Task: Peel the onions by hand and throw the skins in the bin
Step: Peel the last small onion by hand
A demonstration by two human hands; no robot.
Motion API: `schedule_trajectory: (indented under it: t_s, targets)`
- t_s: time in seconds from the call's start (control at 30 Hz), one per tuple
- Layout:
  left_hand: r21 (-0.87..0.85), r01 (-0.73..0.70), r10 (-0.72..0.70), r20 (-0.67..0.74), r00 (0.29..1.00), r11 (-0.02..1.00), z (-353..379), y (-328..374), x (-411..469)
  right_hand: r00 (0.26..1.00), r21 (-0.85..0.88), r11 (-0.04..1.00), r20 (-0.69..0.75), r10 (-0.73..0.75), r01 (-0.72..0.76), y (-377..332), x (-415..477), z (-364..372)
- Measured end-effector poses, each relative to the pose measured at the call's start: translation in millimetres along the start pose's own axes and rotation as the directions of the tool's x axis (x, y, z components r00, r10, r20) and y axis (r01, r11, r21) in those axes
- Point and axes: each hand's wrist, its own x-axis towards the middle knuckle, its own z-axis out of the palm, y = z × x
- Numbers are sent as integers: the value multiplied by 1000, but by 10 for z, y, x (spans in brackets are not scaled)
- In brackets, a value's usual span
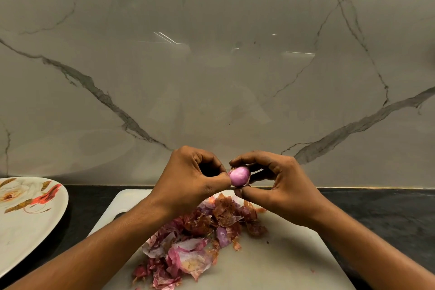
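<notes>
Both hands (195,176) (280,183) pinch onion (239,175) above skins (200,238), board (282,261) edges clear

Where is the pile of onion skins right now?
Head view, lower centre: the reddish papery onion skins lie heaped on the white cutting board, below both hands.

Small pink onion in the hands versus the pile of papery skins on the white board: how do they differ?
The small pink onion is smooth, round and held above the white cutting board by both hands; the pile of papery skins is crumpled, flat and lies loose on it. Both are pink-purple.
</notes>
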Motion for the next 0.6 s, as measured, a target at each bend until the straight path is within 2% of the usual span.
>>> schedule_trajectory:
  t_s: [0.3,0.4,0.6]
  targets:
    - [36,12,-11,-41,999,999,10,-113,35,998,90,994,11,58,-59,-3,16,-25]
    - [-12,20,-21,-69,997,1000,8,-137,43,998,92,994,-7,67,-66,-20,22,-29]
    - [-30,-17,16,-36,999,999,20,-134,39,997,81,994,-27,69,-67,-29,24,-17]
